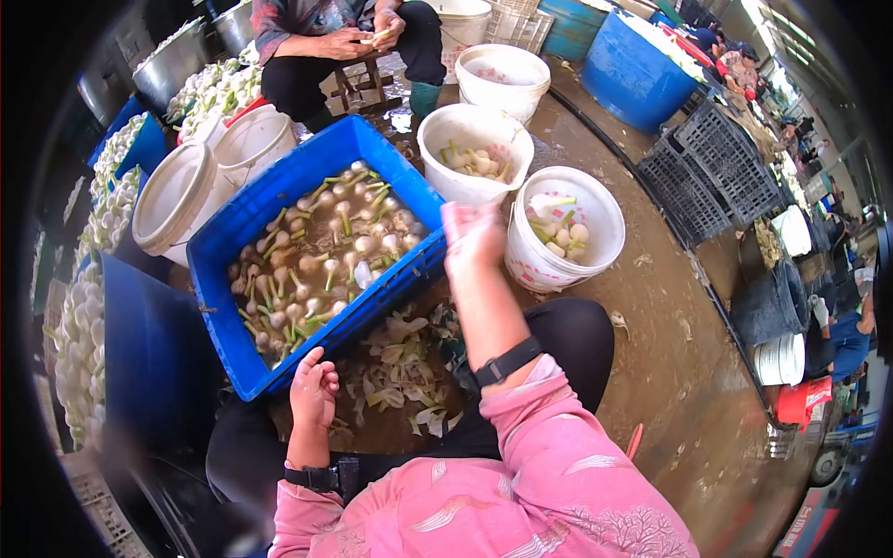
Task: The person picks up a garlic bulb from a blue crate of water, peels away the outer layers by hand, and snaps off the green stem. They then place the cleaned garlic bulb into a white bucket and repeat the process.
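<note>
The right-hand grip [474, 240] is blurred over the near right edge of the blue crate, beside the white buckets, and whether its fingers are spread or pinching something cannot be told. The left-hand grip [314, 386] is at the crate's near side, fingers curled in toward the palm; whether it pinches anything, or touches the crate, is unclear.

Both arms wear pink sleeves [530, 409], with a dark band [507, 364] near the right wrist. The blue crate [279, 200] sits tilted in view before the person, holding many pale bulbs with green stems [365, 244] in brownish water.

Just right of the right-hand grip stands a nearer white bucket [532, 268] with more bulbs inside [563, 244]. Behind it, a second white bucket [458, 184] also holds bulbs, and a third [502, 100] stands farther back. Loose peels [405, 363] litter the wet brown floor [651, 363] below the crate.

Across the crate, another person [352, 19] sits on a low stool, hands together around a small pale item. Beyond, to the right, are a large blue tub [642, 74] and black crates [716, 167]. White bulbs [82, 344] are heaped at far left.
</note>
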Tool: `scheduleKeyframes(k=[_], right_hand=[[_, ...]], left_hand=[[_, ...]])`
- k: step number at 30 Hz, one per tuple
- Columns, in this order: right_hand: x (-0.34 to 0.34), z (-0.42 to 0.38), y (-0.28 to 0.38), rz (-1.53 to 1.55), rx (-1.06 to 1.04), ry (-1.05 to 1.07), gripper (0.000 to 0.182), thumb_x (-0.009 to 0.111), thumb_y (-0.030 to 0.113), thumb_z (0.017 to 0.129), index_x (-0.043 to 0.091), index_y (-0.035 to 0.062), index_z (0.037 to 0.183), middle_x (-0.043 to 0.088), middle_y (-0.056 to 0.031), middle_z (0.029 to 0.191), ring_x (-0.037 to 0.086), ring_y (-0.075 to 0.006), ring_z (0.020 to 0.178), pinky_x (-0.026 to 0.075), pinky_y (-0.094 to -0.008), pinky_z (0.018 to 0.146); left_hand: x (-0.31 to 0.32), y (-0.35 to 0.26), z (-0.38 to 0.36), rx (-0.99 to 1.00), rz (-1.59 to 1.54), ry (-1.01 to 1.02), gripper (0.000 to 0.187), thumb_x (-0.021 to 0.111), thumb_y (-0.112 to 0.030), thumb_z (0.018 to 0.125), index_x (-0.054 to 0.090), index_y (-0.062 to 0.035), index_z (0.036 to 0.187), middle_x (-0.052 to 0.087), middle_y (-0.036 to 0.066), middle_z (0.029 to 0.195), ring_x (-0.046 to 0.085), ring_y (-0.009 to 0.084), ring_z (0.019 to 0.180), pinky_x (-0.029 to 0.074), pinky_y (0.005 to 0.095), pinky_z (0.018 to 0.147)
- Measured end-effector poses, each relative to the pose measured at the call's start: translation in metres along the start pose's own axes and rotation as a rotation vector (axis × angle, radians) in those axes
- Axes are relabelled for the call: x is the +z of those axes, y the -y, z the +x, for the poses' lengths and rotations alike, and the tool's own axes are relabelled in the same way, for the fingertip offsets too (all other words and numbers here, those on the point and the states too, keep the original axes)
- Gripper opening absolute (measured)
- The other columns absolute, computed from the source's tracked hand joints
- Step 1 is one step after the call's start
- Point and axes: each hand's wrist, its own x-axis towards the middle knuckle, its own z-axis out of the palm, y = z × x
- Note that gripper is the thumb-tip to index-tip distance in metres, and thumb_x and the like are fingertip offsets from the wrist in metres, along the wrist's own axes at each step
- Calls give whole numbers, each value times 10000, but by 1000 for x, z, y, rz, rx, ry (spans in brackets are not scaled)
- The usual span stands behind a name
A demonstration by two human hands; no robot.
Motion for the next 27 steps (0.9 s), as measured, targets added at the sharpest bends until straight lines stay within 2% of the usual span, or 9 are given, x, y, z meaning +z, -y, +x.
scheduleKeyframes(k=[3,11,12,14,15,19,22,25,27], right_hand=[[-32,-2,-26,-286,-43,337,177,456,170,833,502,27,926,539,-99,706,544,-166,568,486,-250,500],[29,-52,-59,-948,206,807,174,492,178,801,553,16,814,528,-38,605,483,-106,454,379,-223,407],[56,-55,-43,-1044,101,929,178,482,178,797,564,20,792,554,-51,602,509,-109,472,398,-244,429],[108,-46,-23,-1358,-910,1103,240,453,189,749,582,4,669,572,-197,650,570,-292,553,446,-374,517],[132,-53,-1,-1440,-1118,1234,248,450,196,732,581,17,622,549,-220,651,553,-346,605,446,-402,561],[162,-50,50,-1545,-1289,1539,203,495,210,745,562,36,666,559,-172,654,547,-331,637,441,-391,585],[114,-25,88,-1849,-1070,1422,245,466,206,741,585,10,657,560,-180,671,565,-322,640,458,-411,610],[27,77,113,-2581,-587,928,345,467,328,739,604,25,830,599,-166,807,574,-318,782,452,-412,696],[-12,76,142,-2457,-591,409,342,517,335,727,601,44,888,597,-145,893,562,-291,859,439,-390,749]], left_hand=[[23,6,-4,-9,60,-74,347,488,-10,782,406,-28,1119,546,75,870,534,100,650,423,167,513],[11,10,10,40,194,-109,346,410,37,742,454,-30,1079,534,81,903,537,140,701,408,187,523],[9,11,12,56,262,-99,286,424,-1,762,479,-29,1041,534,70,893,537,138,703,408,200,528],[9,14,15,86,295,-109,198,471,-92,804,510,-41,992,546,36,801,530,110,638,398,191,497],[10,14,16,81,307,-123,181,483,-114,811,526,-38,970,551,28,767,529,98,614,394,184,484],[6,17,22,62,312,-190,134,506,-184,816,532,-67,876,544,7,705,514,87,566,386,184,460],[3,17,25,60,304,-204,127,502,-199,811,519,-75,832,536,9,689,505,89,548,384,187,453],[3,15,25,67,326,-213,132,493,-200,803,512,-71,819,529,15,679,500,94,538,385,194,452],[-2,15,27,57,366,-235,137,491,-202,800,512,-68,820,529,19,678,500,96,536,386,196,452]])
